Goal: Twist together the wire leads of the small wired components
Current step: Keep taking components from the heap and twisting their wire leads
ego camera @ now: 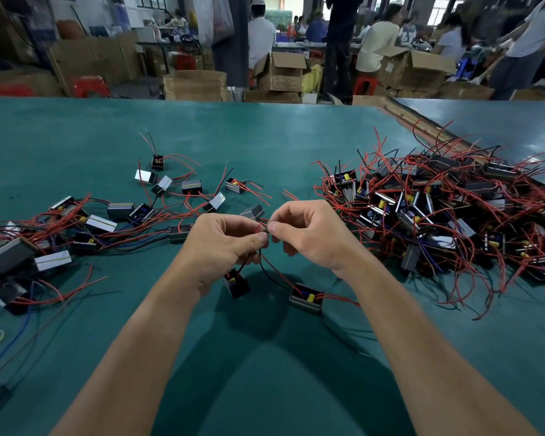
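Mid-twist, by the look of it. Left hand (227, 243) closed in a pinch, thumb and forefinger clamped on the wire leads (262, 229) just short of their ends. Right hand (309, 237) likewise curled, thumb and forefinger nipping the same lead ends from the other side. Fingertips of both hands nearly touching. All held above the green table (265, 136), between the two forearms.

Two small components trailing from the pinch. Near component (236, 286) below the left wrist on a black lead; lifted or resting, cannot tell. Second component (307, 298) flat on the table below the right wrist, joined to the pinch by a red lead.

To do the step well, probably:
- Keep the left pinch fixed as the anchor, close behind the bare ends.
- Roll only with the right thumb and forefinger, one direction throughout.
- Lay the two ends side by side and level before turning; otherwise risk of one merely wrapping round the other.
- Leave slack in both leads, to avoid dragging either component or pulling the joint apart.
- Finish tight, no stray strands. Strand detail too small to check here.

Unworked pile (438, 215) well to the right, a tangle of red and black leads. Looser spread of components (85, 225) off to the left, seemingly already linked. Best guess: set the finished pair down on the left, away from the tangle.
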